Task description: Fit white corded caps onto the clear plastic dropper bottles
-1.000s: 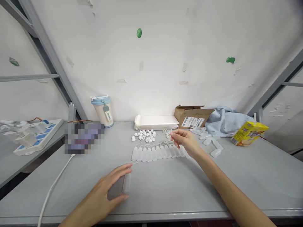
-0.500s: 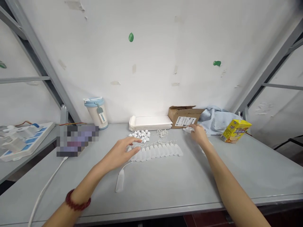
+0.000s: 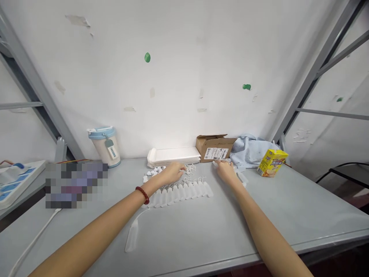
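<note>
My left hand [image 3: 174, 172] reaches over the small white folded pieces [image 3: 149, 175] to the pile of white strings [image 3: 190, 168]. Its fingers are drawn together at the strings, and whatever is between them is hidden. My right hand [image 3: 226, 171] is in front of the cardboard box, fingers closed at a clear plastic piece [image 3: 215, 164]. More clear plastic pieces [image 3: 242, 177] lie beside that wrist. A row of translucent, tag-shaped sleeves [image 3: 180, 193] with strings at their tops lies below my left hand. One separate sleeve [image 3: 132, 237] with its string lies nearer me.
Behind the row are a stack of white flat trays or boxes [image 3: 175, 154] and an open cardboard box [image 3: 215, 148]. A blue cloth [image 3: 249, 150] and yellow carton [image 3: 271, 163] stand right. Left are a tumbler [image 3: 106, 148], a blurred-out object [image 3: 75, 184] and a power strip [image 3: 21, 179].
My left hand has moved right and away from me, from above the left end of the sleeve row to the strings. My right hand stays by the box. The view has shifted slightly.
</note>
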The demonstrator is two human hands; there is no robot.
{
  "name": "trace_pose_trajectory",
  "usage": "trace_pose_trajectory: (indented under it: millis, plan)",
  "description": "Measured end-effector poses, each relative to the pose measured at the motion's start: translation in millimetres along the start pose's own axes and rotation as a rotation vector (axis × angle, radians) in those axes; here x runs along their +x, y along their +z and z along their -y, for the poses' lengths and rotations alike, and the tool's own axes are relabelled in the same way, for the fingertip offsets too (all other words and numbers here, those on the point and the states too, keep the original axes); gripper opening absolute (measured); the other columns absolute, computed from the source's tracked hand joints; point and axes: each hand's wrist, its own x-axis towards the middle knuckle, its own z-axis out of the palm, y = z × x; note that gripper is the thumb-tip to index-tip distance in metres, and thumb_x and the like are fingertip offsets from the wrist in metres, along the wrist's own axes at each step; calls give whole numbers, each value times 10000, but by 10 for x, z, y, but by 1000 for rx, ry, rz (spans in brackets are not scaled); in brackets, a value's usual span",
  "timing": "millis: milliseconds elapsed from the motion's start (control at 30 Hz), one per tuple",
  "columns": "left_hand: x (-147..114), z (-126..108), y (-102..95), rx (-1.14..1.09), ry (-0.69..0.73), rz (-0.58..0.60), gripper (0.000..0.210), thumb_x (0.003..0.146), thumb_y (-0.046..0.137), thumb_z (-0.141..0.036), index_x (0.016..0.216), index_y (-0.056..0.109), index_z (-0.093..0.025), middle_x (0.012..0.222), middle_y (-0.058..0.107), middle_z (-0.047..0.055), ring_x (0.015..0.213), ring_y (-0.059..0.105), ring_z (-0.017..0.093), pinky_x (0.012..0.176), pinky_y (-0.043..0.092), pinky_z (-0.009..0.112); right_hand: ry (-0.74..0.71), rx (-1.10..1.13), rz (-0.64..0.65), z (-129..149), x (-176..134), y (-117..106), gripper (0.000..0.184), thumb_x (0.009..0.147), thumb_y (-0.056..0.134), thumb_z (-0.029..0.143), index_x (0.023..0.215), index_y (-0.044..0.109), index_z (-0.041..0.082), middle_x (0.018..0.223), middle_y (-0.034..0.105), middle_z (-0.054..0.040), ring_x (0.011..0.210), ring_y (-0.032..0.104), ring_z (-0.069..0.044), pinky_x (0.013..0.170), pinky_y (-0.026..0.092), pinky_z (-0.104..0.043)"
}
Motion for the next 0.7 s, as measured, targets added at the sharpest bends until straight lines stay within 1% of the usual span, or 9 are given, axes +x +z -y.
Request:
trace_pose_trajectory:
  millis: [100, 167, 233, 333, 400, 467, 533, 633, 700]
  plan:
    - [27, -35, 45, -23, -6, 4, 264, 722, 450, -157, 868, 668, -128, 928, 686, 93, 873, 611, 227, 755, 462, 293, -2, -12, 3, 20, 13, 0, 388, 803, 368, 17, 1136, 534, 127, 1043, 622, -162, 1009, 539, -268, 903, 271, -411]
    - [23, -51, 56, -46, -13, 23, 237, 722, 449, -180, 802, 667, -130, 835, 692, 75, 776, 622, 209, 684, 467, 274, 1, -8, -6, 27, 22, -9, 391, 794, 369, 8, 1125, 538, 129, 1036, 626, -159, 1005, 542, -266, 906, 266, -402]
    - [21, -57, 61, -69, -27, 44, 225, 712, 454, -194, 782, 659, -133, 765, 687, 57, 695, 620, 194, 614, 460, 258, 3, 6, -22, 36, 25, -23, 378, 797, 380, 19, 1122, 538, 131, 1050, 622, -159, 1013, 540, -267, 906, 265, -394]
    - [35, -60, 80, -104, -62, 66, 226, 659, 490, -178, 805, 653, -123, 710, 677, 50, 632, 611, 188, 551, 443, 248, -1, 41, -52, 55, 17, -46, 350, 812, 395, 48, 1119, 539, 137, 1075, 615, -161, 1022, 538, -269, 899, 270, -391]
    - [50, -70, 95, -133, -89, 66, 211, 621, 501, -149, 761, 656, -113, 677, 670, 53, 612, 606, 191, 542, 438, 250, -7, 70, -77, 69, 8, -59, 335, 818, 403, 62, 1115, 540, 137, 1073, 619, -161, 1019, 541, -274, 892, 279, -393]
    - [60, -91, 96, -173, -114, 46, 183, 604, 498, -130, 696, 655, -111, 657, 664, 58, 610, 603, 194, 552, 438, 258, -16, 106, -109, 78, 4, -71, 327, 818, 411, 67, 1114, 538, 122, 1059, 625, -171, 1012, 545, -286, 880, 292, -399]
    - [55, -121, 65, -224, -139, 3, 176, 608, 497, -130, 684, 655, -115, 679, 664, 61, 645, 605, 201, 583, 443, 269, -30, 152, -144, 88, 7, -85, 326, 815, 421, 66, 1121, 529, 102, 1047, 629, -186, 1011, 548, -301, 872, 306, -411]
    - [2, -160, -48, -324, -185, -80, 160, 633, 522, -165, 713, 657, -130, 742, 667, 58, 719, 607, 205, 635, 454, 277, -79, 250, -196, 135, -1, -117, 341, 814, 425, 59, 1145, 500, 97, 1056, 628, -189, 1019, 555, -293, 864, 342, -405]
    - [-79, -167, -152, -409, -225, -125, 145, 651, 554, -215, 722, 654, -139, 733, 663, 49, 713, 607, 197, 631, 463, 275, -146, 337, -214, 215, -38, -150, 347, 823, 434, 77, 1165, 474, 121, 1066, 631, -161, 1002, 574, -255, 840, 390, -364]
